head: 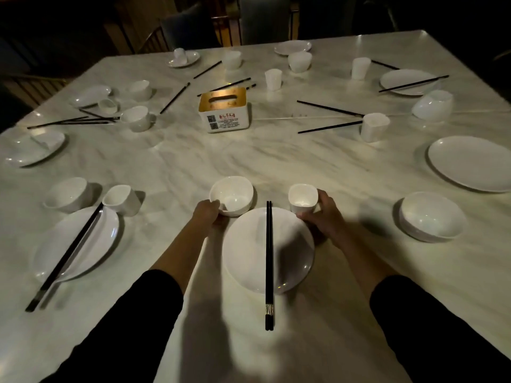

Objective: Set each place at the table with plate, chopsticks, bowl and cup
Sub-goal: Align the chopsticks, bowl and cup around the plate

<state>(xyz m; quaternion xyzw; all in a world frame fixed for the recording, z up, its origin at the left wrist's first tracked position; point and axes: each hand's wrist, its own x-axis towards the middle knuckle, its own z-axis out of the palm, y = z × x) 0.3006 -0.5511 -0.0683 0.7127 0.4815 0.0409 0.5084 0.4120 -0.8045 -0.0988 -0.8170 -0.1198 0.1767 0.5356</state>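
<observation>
Black sleeves (132,322) are flanking the plate (246,255), with 2 chopsticks (268,258) lying across it. My left hand (207,215) is gripping the bowl (235,194); my right hand (323,219) is grasping the cup (302,199).

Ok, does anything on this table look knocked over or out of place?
Yes. The far-right bowl lies tipped on its side, a cup lies toppled on the left plate, and loose chopsticks are scattered singly around the tissue box.

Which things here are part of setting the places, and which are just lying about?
In the job: plate, chopsticks on it, bowl in the left hand, cup in the right hand, far-right plate.
Just lying about: tissue box, mid-table.
</observation>
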